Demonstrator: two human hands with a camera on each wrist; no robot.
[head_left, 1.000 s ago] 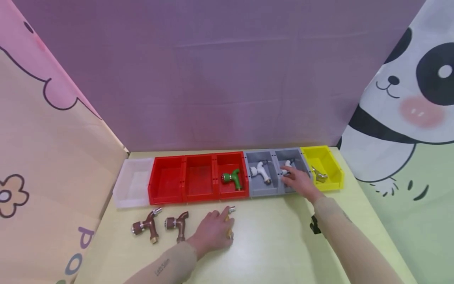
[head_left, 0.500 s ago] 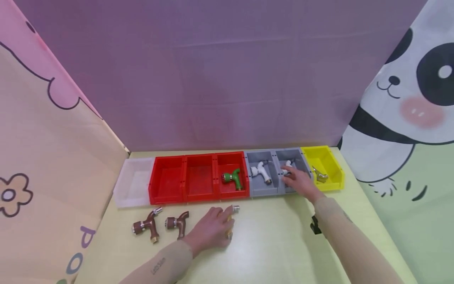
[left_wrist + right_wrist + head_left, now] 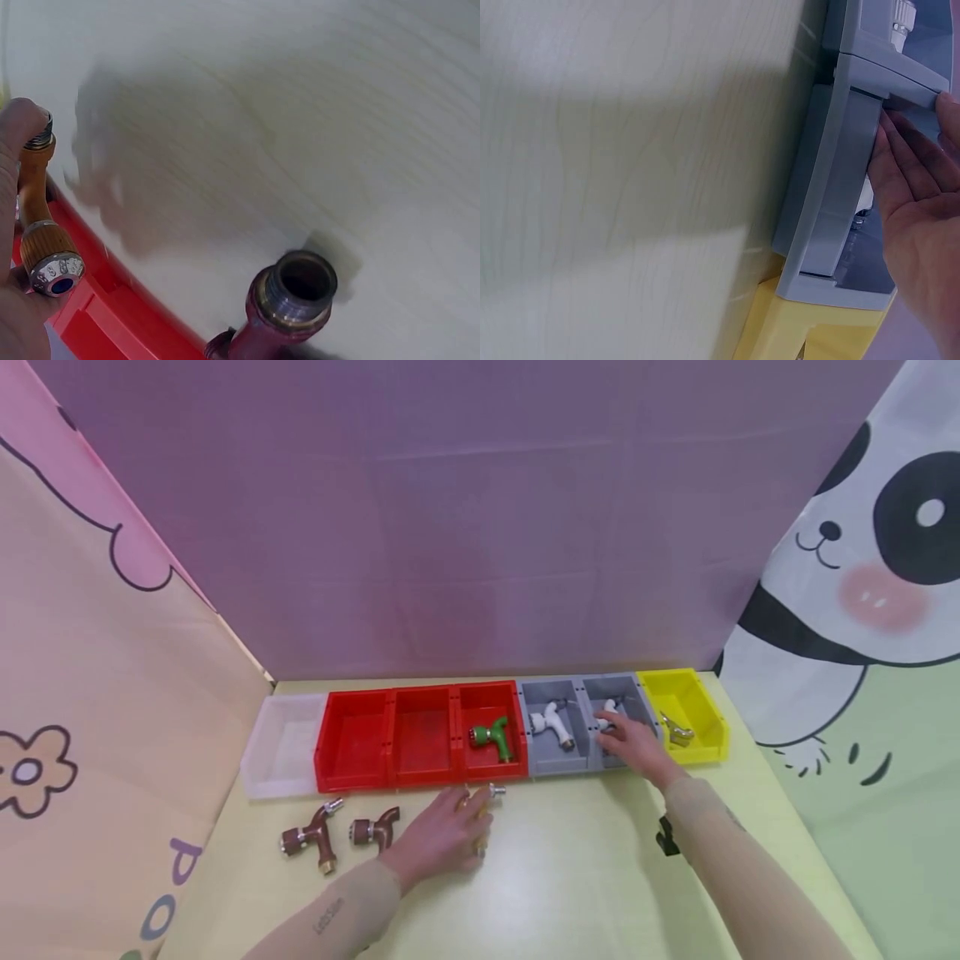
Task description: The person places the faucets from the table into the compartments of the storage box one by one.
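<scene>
A yellow-brown tap (image 3: 34, 191) with a silver-rimmed knob is in my left hand (image 3: 438, 837), in front of the red bins. In the left wrist view my thumb lies against its threaded end. My right hand (image 3: 637, 747) reaches into the right grey bin (image 3: 840, 180), over a white tap (image 3: 610, 710) that it partly covers. In the right wrist view its fingers extend fairly straight inside the front wall, the thumb apart at the divider, with no tap visible between them. Two brown taps, one left (image 3: 311, 835) and one nearer my left hand (image 3: 375, 828), lie on the table.
In the row, a green tap (image 3: 492, 739) lies in a red bin (image 3: 487, 695). Another white tap (image 3: 553, 727) is in the left grey bin (image 3: 547, 687). A brass-coloured tap (image 3: 677, 731) lies in the yellow bin (image 3: 708, 714). A clear bin (image 3: 281, 752) ends the row at left.
My left hand has shifted slightly left and away from me with the yellow-brown tap, whose position in the hand looks turned a little. My right hand has stayed in the grey bin.
</scene>
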